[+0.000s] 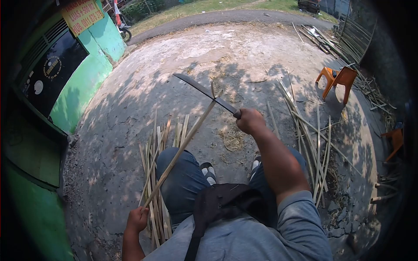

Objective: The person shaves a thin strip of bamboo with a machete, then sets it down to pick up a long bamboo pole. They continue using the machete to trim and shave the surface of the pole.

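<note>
My right hand (pixel 250 121) is closed round the handle of a long machete (pixel 193 83), its blade pointing up and to the left. The blade sits in the split far end of a bamboo strip (pixel 185 142), where two short ends spread apart. Low on the left, my left hand (pixel 138 219) grips the near end of that strip, which slants up across my left knee. Beside my left leg lies a bundle of cut bamboo strips (pixel 153 174), partly hidden by the leg.
More bamboo strips (pixel 305 139) lie on the concrete ground at the right. An orange plastic chair (pixel 339 80) stands beyond them, with a second orange chair (pixel 395 141) at the right edge. A green wall (pixel 82 95) runs along the left. Stacked bamboo (pixel 322 40) lies at the far right.
</note>
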